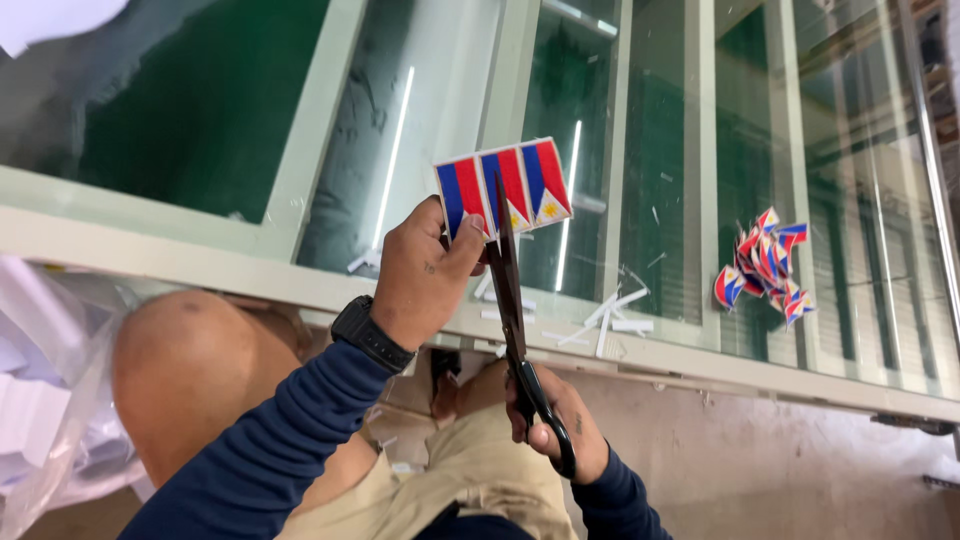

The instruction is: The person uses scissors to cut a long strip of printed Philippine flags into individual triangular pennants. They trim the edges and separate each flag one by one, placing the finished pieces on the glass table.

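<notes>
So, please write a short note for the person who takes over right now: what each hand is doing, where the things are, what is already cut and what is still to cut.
Left hand: holds up a strip of three flag stickers by its left end, thumb on the front.
Right hand: fingers in the handles of black scissors; the blades point up and meet the strip between its first and second flag.
Done: a pile of single cut flags lies on the glass tabletop to the right, with white paper trimmings near the front edge.
Left: the three flags in hand are not yet separated.
</notes>
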### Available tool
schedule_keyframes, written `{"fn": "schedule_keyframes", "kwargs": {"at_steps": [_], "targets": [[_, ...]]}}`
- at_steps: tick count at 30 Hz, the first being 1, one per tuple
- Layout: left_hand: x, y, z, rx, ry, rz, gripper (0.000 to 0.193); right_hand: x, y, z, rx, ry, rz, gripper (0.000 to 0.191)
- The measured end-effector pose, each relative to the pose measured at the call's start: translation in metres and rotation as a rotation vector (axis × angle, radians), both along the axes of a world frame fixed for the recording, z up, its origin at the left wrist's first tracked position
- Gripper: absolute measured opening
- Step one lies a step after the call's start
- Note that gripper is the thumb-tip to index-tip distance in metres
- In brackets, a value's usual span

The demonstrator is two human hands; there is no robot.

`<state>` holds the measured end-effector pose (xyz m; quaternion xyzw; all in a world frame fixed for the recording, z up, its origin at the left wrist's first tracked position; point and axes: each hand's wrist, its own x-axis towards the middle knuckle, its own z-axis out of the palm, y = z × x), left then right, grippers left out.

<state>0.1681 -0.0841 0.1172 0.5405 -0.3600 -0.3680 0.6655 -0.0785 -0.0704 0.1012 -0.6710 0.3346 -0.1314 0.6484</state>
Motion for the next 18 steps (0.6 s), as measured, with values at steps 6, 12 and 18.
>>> {"fn": "schedule_keyframes", "kwargs": {"at_steps": [6,12,18], "targets": [[0.017,0.014,0.033,-0.082,-0.177,0.127,0.016,0.019,-0.001,0.024,-0.084,0.048,0.034,0.099],[0.029,0.036,0.025,-0.179,-0.273,0.172,0.014,0.027,0.009,0.018,-0.103,0.102,0.035,0.106],[0.027,0.038,0.019,-0.265,-0.34,0.196,0.012,0.026,0.011,0.017,-0.082,0.102,0.023,0.106]]}}
